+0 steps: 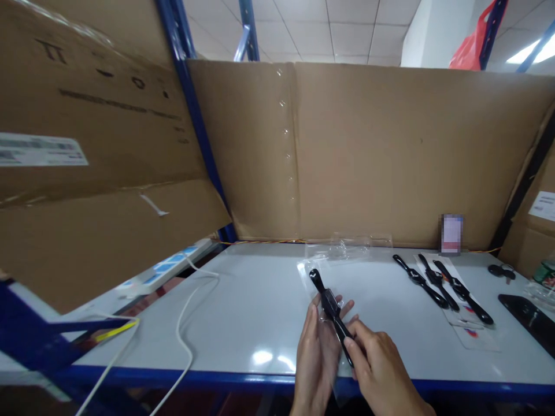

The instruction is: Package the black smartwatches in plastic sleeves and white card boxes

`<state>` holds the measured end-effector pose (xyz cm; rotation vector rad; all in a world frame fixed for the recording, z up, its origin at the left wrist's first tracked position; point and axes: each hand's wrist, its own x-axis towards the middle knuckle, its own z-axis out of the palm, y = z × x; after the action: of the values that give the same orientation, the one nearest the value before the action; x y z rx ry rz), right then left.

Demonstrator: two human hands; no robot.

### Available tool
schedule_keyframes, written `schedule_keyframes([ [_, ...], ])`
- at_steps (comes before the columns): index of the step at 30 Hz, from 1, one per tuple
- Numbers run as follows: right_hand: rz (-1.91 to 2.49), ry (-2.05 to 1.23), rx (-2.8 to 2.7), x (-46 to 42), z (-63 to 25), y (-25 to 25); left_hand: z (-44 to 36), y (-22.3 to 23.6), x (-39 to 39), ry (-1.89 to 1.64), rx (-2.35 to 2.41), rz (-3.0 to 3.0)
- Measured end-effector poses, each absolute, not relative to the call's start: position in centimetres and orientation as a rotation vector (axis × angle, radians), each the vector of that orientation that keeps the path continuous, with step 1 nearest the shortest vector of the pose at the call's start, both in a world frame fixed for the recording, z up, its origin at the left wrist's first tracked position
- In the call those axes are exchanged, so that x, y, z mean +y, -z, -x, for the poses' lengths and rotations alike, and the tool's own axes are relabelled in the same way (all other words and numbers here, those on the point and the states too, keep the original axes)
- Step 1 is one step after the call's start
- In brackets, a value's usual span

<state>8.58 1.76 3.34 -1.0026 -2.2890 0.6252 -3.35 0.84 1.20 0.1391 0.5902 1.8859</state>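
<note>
Near the worktop's front edge, the left hand cradles a clear bag while the right hand pinches a black watch by its strap; the slick bag could slip and the watch snag at its mouth

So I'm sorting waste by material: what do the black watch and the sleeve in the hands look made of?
The watch looks like glossy black plastic or rubber: its strap is dark and shiny.
The sleeve looks like thin clear plastic film, see-through with glare.
The left hand and right hand hold both.
</note>
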Motion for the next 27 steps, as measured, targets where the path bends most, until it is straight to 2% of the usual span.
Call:
schedule_keyframes([
  [6, 0.889, -1.333, -1.819, 1.8, -8.7, -3.4, 3.6, -0.9, 0.6, -1.831, 0.591, -0.166],
  [9, 0.888, -1.457, -1.635, 2.4, -9.2, -3.4, 3.5, -1.1, 0.6, -1.869, 0.575, -0.226],
  [13, 0.898, -1.203, -1.425, 3.9, -10.6, -4.1, 3.5, -1.4, 0.7, -1.893, 0.575, -0.298],
  [18, 0.848, -0.831, -1.236, 7.4, -11.7, -8.0, 3.5, -1.5, 0.5, -1.811, 0.603, -0.317],
  [22, 0.801, -0.868, -1.567, 10.4, -10.3, -10.4, 3.6, -1.6, 0.3, -1.722, 0.567, -0.32],
  [27, 0.866, -0.756, -1.944, 12.1, -6.4, -9.7, 3.4, -2.0, 0.0, -1.655, 0.625, -0.354],
])
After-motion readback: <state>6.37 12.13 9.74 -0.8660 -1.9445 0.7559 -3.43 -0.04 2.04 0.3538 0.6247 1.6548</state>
